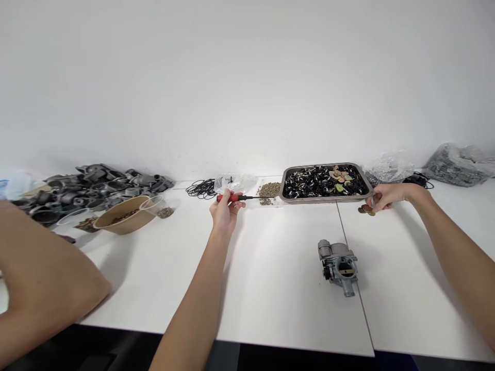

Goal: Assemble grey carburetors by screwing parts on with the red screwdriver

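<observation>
My left hand (225, 211) is closed round the red handle of a screwdriver (235, 198). The dark shaft points right, its tip at a heap of small brass-coloured screws (269, 190). At the right end of a metal tray (325, 199), my right hand (382, 197) has its fingers curled down onto a few round brass-coloured discs (366, 209); fingertips are partly hidden. Many small black parts (309, 181) fill the tray, with more flat discs (340, 176) on top. A grey metal carburetor (339, 265) lies on the table in front, its round bore facing me.
Grey castings (104, 183) are piled at the left, behind a brown bowl (124, 216) and clear cups (157, 206). Black rings (201, 188) lie by a plastic bag (235, 182). More bagged parts (458, 165) stand far right. Another person's arm (50, 268) rests at the left.
</observation>
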`<state>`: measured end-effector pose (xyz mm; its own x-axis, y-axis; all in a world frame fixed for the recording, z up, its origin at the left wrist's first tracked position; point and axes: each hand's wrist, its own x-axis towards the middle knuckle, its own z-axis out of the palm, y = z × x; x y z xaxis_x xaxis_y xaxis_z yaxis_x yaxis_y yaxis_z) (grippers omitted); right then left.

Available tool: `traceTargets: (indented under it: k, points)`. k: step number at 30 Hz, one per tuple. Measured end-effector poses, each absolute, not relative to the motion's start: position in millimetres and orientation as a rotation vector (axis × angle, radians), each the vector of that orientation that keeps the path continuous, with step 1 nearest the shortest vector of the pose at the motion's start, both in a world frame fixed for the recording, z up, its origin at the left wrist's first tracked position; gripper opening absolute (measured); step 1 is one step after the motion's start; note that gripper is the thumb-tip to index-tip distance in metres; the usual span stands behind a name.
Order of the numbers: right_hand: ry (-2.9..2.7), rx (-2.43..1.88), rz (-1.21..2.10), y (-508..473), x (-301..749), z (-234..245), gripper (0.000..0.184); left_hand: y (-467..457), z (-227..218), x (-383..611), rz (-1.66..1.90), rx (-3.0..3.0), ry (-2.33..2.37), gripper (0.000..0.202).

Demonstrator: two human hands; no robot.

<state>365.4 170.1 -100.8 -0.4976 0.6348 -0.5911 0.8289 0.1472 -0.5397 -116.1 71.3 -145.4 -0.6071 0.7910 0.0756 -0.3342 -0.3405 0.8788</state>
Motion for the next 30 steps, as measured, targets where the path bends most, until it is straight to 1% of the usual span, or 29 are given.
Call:
traceTargets:
  k: [6, 16, 21, 25, 28, 30]
  points:
    - [2.208, 1.420, -1.269, 167.0, 358.8, -99.5, 0.043, 71.1, -144.9, -116.2, 2.000, 0.647, 1.165, 0.030]
    - [2.243, 1.400, -1.291, 168.0, 362.1, -100.3, 0.046, 69.9, -144.0, -114.9, 1.994, 0.638, 1.174, 0.026]
    - [2.178, 1.518, -1.416, 165.0, 368.0, -95.8, 0.041, 71.2, -145.5, -117.2, 1.990, 0.645, 1.187, 0.028]
    - [2.208, 1.551, -1.442, 166.5, 376.7, -88.9, 0.037, 71.8, -144.9, -117.3, 1.983, 0.652, 1.197, 0.028]
    - [2.227, 1.577, -1.396, 167.3, 384.5, -80.5, 0.045, 71.9, -144.6, -117.3, 1.983, 0.638, 1.194, 0.028]
    - [2.232, 1.620, -1.351, 165.8, 390.6, -73.2, 0.045, 71.9, -144.9, -117.8, 1.984, 0.629, 1.195, 0.027]
